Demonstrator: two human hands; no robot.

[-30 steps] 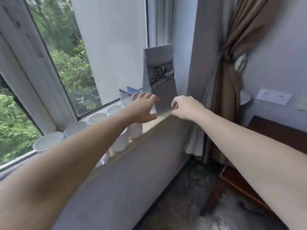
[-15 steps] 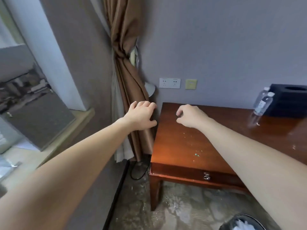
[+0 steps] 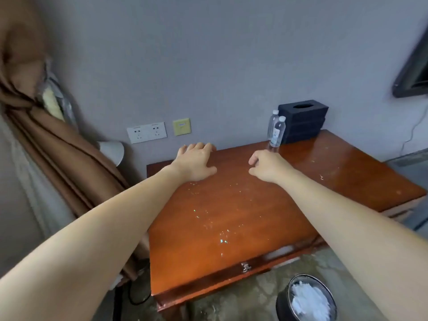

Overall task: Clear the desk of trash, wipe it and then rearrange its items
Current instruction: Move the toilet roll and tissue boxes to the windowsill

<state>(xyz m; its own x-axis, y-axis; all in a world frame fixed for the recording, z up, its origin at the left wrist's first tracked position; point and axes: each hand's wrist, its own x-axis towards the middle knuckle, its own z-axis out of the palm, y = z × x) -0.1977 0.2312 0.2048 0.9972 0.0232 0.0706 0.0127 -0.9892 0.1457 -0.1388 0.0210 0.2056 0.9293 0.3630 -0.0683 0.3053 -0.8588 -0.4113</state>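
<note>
A reddish-brown wooden desk (image 3: 254,216) stands against the grey wall, its top dotted with small pale crumbs (image 3: 222,239). Two clear water bottles (image 3: 276,130) stand at the back next to a black tissue box (image 3: 303,120). My left hand (image 3: 195,162) hovers over the desk's back left corner with fingers relaxed and holds nothing. My right hand (image 3: 266,166) hangs over the back middle, just in front of the bottles, fingers loosely curled and empty.
A round black bin (image 3: 305,300) with white paper in it stands on the floor at the desk's front right. A brown curtain (image 3: 58,147) hangs at the left, wall sockets (image 3: 147,132) sit behind the desk, and a dark screen (image 3: 414,72) is on the right wall.
My view has swung right from the window sill with cups to the desk. Both empty hands now reach over the desktop, the right one close to the bottles.
</note>
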